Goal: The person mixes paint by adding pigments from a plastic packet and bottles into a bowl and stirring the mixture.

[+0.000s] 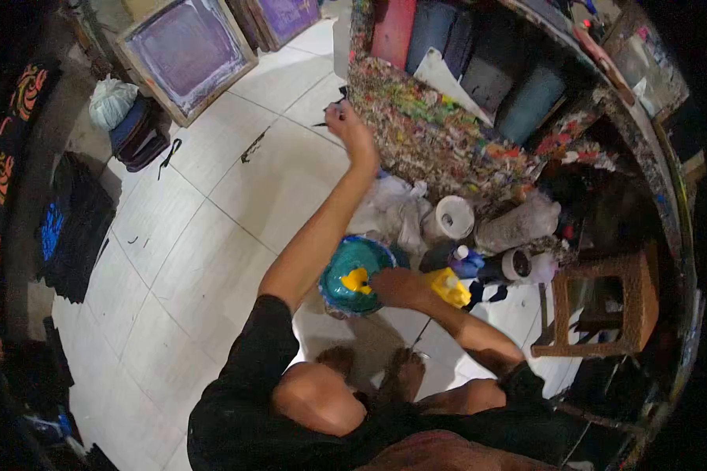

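A round blue-rimmed tub (327, 294) with teal paint (369, 255) in it stands on the floor in front of my feet. A bright yellow patch (355, 280) lies in the teal paint. My right hand (397, 287) is at the tub's right side, fingers closed beside the yellow patch; what they grip is too small to make out. My left hand (346, 125) reaches far forward over the tiles, beside the paint-crusted heap. Its fingers are curled, with dark bits showing around them, and I cannot make out what they hold.
Right of the tub are a yellow container (451, 288), a blue bottle (465, 261), a white tub (452, 218) and a brown stool (597, 306). Framed screens (187, 59) lean at the back left. Dark cloth (75, 228) lies on the left. A crusted, multicoloured heap (440, 129) rises ahead.
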Demonstrator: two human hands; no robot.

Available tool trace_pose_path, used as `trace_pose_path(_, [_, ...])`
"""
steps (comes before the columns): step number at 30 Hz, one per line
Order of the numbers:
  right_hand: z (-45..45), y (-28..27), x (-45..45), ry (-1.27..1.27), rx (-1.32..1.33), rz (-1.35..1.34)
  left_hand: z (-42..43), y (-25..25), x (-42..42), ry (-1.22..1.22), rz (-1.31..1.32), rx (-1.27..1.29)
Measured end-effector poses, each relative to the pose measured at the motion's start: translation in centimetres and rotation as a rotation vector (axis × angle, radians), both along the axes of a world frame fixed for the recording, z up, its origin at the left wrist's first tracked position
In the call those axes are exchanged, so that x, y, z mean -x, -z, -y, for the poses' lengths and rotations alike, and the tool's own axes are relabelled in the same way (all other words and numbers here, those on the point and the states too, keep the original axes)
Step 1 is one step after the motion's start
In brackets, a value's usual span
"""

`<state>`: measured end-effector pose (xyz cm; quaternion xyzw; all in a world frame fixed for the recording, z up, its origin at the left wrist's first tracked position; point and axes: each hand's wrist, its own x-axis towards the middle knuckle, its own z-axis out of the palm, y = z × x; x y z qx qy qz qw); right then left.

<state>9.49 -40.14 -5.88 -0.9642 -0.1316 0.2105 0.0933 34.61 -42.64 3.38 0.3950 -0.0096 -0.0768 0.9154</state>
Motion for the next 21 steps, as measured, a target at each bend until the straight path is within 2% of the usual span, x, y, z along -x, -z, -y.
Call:
trace_pose_path(2, [-0.3,0.0,0.1,0.054,-0.074,-0.016,4.6,-2.1,-0.9,-0.354,0.086,-0.507])
trace_pose_path(4, [-0.1,2.6,0.5,0.033,-0.071,-0.009,7.3,-3.2,0.5,-0.426,0.189,-0.440])
trace_pose_path(6, [0.6,2.9,0.3,0.031,-0.084,-0.007,9.0,-3.3,2.1,-0.443,0.327,-0.385])
trace_pose_path(8, [0.4,1.3,0.8,0.064,-0.108,-0.042,7.6,-3.1,3.9,-0.362,0.355,-0.298])
trace_pose_path(10, [0.4,-0.3,0.8,0.094,-0.149,-0.105,6.3,-1.4,4.0,-0.121,0.065,0.234])
trace_pose_path(11, [0.4,-0.5,0.7,0.106,-0.170,-0.174,5.5,-0.7,4.1,-0.020,0.074,0.314])
trace_pose_path(14, [0.3,2.7,0.9,0.057,-0.250,-0.049,5.7,0.7,4.8,0.006,0.201,0.271])
trace_pose_path(16, [-0.3,3.8,1.4,0.052,-0.213,0.034,6.6,0.5,5.5,0.031,0.192,0.303])
trace_pose_path(18, [0.0,4.2,1.4,0.055,-0.167,0.125,6.9,0.1,6.7,-0.098,0.297,0.148])
trace_pose_path(20, [0.4,4.1,1.3,-0.027,-0.439,0.216,7.2,0.9,7.3,-0.032,0.306,0.118])
trace_pose_path(21, [0.1,4.2,1.3,-0.021,-0.442,0.220,7.1,1.4,7.5,0.031,0.310,0.086])
